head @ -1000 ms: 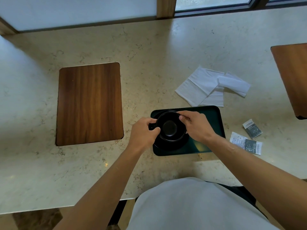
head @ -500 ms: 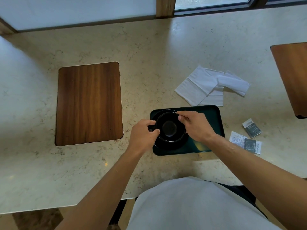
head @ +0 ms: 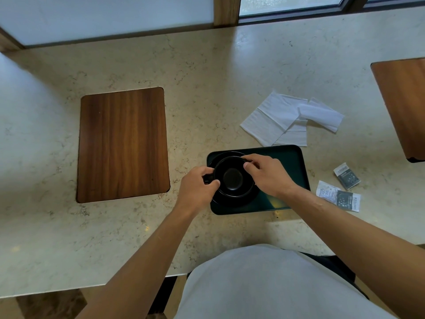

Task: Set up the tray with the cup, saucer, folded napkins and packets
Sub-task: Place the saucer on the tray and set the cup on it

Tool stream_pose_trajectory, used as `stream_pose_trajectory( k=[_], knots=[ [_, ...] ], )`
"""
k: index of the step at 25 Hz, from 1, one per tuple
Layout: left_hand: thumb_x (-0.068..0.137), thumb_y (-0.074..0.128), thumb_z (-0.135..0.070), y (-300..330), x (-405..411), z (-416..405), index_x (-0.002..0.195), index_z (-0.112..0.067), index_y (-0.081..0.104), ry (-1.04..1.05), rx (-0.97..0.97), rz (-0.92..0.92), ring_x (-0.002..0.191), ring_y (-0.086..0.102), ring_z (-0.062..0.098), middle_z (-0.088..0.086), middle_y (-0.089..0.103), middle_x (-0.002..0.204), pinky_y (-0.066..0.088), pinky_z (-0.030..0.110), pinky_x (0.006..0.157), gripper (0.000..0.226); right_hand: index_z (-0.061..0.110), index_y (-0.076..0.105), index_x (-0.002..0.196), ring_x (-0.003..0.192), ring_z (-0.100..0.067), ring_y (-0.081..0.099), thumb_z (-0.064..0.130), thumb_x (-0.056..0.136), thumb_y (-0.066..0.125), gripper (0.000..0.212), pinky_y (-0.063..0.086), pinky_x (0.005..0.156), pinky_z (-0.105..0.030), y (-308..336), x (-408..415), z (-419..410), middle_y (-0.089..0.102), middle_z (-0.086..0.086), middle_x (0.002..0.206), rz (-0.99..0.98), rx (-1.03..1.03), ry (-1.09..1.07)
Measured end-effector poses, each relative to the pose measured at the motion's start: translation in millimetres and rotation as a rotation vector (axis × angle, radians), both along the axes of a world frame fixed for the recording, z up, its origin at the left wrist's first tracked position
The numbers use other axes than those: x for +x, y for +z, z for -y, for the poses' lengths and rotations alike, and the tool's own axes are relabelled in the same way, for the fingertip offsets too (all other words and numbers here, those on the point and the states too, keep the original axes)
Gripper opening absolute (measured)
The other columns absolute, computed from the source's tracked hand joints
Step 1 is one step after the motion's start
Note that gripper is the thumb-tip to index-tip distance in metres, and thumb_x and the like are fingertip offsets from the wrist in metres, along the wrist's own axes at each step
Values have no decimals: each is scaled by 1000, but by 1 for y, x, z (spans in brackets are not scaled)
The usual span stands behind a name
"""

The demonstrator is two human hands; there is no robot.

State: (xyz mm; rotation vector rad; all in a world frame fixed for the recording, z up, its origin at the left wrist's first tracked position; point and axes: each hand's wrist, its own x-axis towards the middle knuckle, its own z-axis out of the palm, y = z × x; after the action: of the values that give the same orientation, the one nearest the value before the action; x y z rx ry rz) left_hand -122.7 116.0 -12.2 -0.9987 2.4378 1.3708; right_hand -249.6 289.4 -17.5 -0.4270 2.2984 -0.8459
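A black cup [head: 232, 178] stands on a black saucer [head: 230, 201] at the left end of a dark green tray [head: 292, 157]. My left hand [head: 198, 184] grips the cup's handle at its left side. My right hand [head: 268, 172] pinches the cup's rim on the right. White napkins [head: 282, 117] lie unfolded and overlapping on the counter just behind the tray. To the right of the tray lie two packets, one dark [head: 346, 176] and one white and grey [head: 337, 196].
A wooden inset panel [head: 123, 143] sits in the marble counter [head: 207, 77] to the left. Another wooden panel [head: 404, 104] shows at the right edge. A window frame runs along the back. The counter's front edge is close to my body.
Both hands stay on the cup on the saucer. They have barely shifted; the cup's handle shows a little more between my left fingers.
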Motion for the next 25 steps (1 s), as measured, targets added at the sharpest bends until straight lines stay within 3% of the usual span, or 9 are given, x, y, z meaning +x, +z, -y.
stream_pose_trajectory(
  k=[2, 7, 15, 17, 20, 22, 25],
  knots=[
    [90, 74, -22, 1, 0, 0, 123, -19, 69, 0, 3, -2, 101, 56, 3, -10, 63, 114, 32, 2, 71, 33, 24, 66, 133, 74, -2, 63, 31, 106, 49, 33, 39, 55, -9, -1, 0, 0, 70, 11, 94, 8, 6, -9],
    [90, 74, -22, 3, -2, 1, 121, -20, 69, 2, 4, 3, 94, 56, 0, -15, 61, 105, 31, 2, 67, 32, 22, 66, 131, 74, 1, 59, 30, 106, 48, 32, 39, 55, -6, -3, -1, 1, 67, 13, 92, 6, -15, -8],
    [92, 71, -27, 4, -2, 2, 126, -17, 69, 10, -8, 10, 102, 58, 2, -5, 70, 122, 31, 2, 70, 36, 23, 64, 135, 84, -5, 62, 39, 105, 49, 37, 40, 66, -16, -6, -1, -3, 70, 8, 106, 55, -20, -23],
    [94, 69, -28, 6, -3, 3, 127, -16, 69, 4, -12, 11, 104, 59, 4, -4, 70, 123, 34, 6, 73, 35, 23, 65, 134, 91, -8, 63, 40, 105, 49, 37, 45, 72, -19, -5, -2, -4, 71, 8, 111, 57, -32, -12],
    [96, 64, -29, 12, -6, 4, 125, -17, 69, 5, -20, -8, 105, 64, 8, -3, 71, 118, 43, 17, 83, 31, 20, 68, 128, 97, -13, 68, 36, 104, 49, 34, 56, 90, -34, 0, -8, -9, 73, 5, 114, 57, -82, -39],
    [97, 61, -28, 17, -16, 5, 122, -17, 68, 4, -37, -19, 105, 65, 10, -5, 71, 114, 46, 22, 87, 28, 16, 71, 119, 94, -14, 72, 32, 103, 51, 30, 59, 90, -39, 2, -17, -16, 75, 1, 108, 61, -131, -96],
    [97, 60, -27, 25, -44, 3, 124, -16, 67, -28, -78, -37, 105, 63, 10, -6, 69, 113, 48, 26, 91, 29, 17, 69, 124, 92, -7, 72, 30, 102, 54, 30, 61, 87, -34, 5, -39, -32, 74, 2, 111, 68, -156, -183]
  ],
)
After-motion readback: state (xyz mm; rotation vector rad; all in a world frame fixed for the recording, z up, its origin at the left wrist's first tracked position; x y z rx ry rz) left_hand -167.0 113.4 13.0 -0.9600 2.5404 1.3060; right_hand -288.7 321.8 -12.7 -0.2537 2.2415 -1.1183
